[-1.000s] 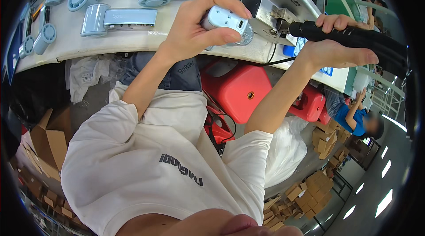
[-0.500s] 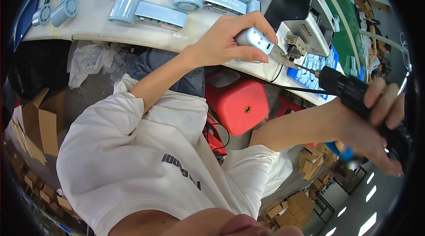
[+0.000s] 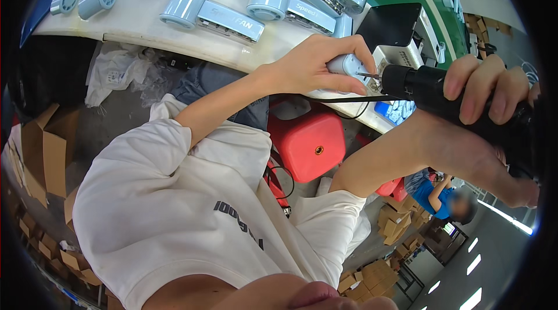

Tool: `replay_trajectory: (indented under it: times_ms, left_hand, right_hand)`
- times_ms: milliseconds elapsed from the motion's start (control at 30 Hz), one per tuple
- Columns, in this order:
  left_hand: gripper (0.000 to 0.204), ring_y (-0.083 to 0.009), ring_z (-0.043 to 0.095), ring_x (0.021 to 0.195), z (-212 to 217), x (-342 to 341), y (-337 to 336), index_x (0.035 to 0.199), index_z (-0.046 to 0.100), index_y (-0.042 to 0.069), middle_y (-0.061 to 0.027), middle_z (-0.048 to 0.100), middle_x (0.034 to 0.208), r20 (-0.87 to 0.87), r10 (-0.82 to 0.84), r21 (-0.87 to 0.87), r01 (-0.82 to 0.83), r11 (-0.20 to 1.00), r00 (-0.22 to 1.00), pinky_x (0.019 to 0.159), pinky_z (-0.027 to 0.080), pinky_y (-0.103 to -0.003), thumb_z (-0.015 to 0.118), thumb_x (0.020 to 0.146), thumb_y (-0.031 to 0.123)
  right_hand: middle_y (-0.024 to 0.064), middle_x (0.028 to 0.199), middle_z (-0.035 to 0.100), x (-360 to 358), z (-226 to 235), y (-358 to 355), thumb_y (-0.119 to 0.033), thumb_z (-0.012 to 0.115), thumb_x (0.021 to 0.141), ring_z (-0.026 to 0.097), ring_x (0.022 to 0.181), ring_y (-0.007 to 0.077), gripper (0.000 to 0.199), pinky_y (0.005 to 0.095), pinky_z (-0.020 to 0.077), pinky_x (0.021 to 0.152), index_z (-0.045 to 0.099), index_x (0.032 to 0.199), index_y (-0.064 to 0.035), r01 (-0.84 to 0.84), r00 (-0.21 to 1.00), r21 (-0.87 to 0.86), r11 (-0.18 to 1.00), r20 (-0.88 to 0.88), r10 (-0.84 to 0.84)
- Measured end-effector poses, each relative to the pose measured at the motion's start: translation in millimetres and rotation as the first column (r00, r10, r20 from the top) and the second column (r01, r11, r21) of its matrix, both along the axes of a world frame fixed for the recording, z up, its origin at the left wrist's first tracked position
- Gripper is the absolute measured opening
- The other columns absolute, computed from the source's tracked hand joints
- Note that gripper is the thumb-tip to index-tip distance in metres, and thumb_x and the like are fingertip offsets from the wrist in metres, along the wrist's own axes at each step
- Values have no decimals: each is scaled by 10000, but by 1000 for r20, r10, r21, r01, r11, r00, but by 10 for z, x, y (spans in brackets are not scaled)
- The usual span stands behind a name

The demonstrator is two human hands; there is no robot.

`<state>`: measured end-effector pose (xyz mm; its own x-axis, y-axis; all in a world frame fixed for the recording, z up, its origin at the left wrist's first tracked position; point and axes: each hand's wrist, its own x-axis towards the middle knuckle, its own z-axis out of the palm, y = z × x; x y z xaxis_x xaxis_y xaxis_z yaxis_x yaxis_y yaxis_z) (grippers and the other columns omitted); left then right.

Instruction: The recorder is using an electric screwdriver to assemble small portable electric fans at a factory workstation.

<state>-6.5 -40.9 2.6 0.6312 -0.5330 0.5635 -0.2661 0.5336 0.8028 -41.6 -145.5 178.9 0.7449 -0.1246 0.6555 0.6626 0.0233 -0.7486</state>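
Note:
My left hand [image 3: 308,66], closed, grips a light blue fan part [image 3: 344,65] between thumb and fingers above the table's front edge. Most of the part is hidden in my palm; its end face, with small holes, points right. My right hand [image 3: 482,89] wraps round a black electric screwdriver [image 3: 427,83] held nearly level. The thin bit [image 3: 365,74] reaches the end face of the fan part; whether it sits in a hole I cannot tell. Light blue handheld fans [image 3: 229,20], some with open handles showing circuit parts, lie on the white table [image 3: 128,25] beyond my left arm.
A black-and-white boxy machine [image 3: 389,22] stands just behind the fan part. A blue tray [image 3: 382,109] of light blue pieces lies partly under the screwdriver. A black cable [image 3: 343,99] crosses below my left hand. A red stool [image 3: 308,144] and a co-worker [image 3: 433,196] are beyond the table.
The screwdriver has swung left from beside the machine, bringing its bit to the fan part. My left hand has shifted slightly right and nearer, still gripping the part. The whole view has shifted a little.

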Motion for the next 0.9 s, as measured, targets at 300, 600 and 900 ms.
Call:
replay_trajectory:
  times_ms: [300,600,900]
  left_hand:
    - [309,-181,607,744,-4,1,18,954,555,101,-19,626,866,-7,-35,53,35,998,999,665,445,-265,701,759,292]
    - [315,-185,611,752,6,-7,4,949,557,100,-16,627,868,-18,-42,19,42,999,999,670,452,-268,715,742,277]
    - [382,-126,564,760,5,10,-8,970,555,17,-50,609,881,39,-9,22,8,1000,999,649,443,-216,757,695,190]
  right_hand:
    - [-11,669,378,-11,-69,-35,-849,472,582,344,466,77,848,242,278,417,503,968,-94,-30,999,-44,999,20,31]
    - [-9,664,389,-10,-92,-50,-851,468,582,358,462,84,846,245,292,415,492,953,-91,-53,998,-19,998,13,54]
    - [2,655,384,-15,-138,34,-849,412,625,349,443,97,875,247,305,400,463,987,-53,-81,994,14,997,77,80]
